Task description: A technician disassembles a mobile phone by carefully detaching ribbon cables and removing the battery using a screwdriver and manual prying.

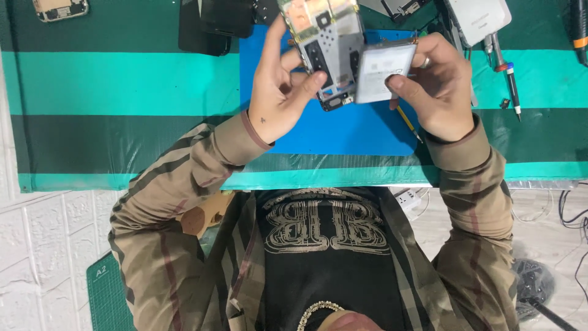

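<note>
My left hand [278, 92] grips an opened phone body [324, 43] with its circuit board and metal frame exposed, thumb pressed on the lower end. My right hand [435, 86] holds a flat white battery [383, 67] by its edge, right beside the phone body and touching it. Both are raised above a blue work mat [343, 132] on a table covered in green and teal stripes [122, 86].
A screwdriver [511, 86] and a white device [481, 18] lie at the upper right. A dark phone cover [211, 27] sits upper left of the mat, another phone part [60, 8] at the far left. A thin yellow tool [407, 119] rests on the mat. A power strip [409, 197] lies on the floor.
</note>
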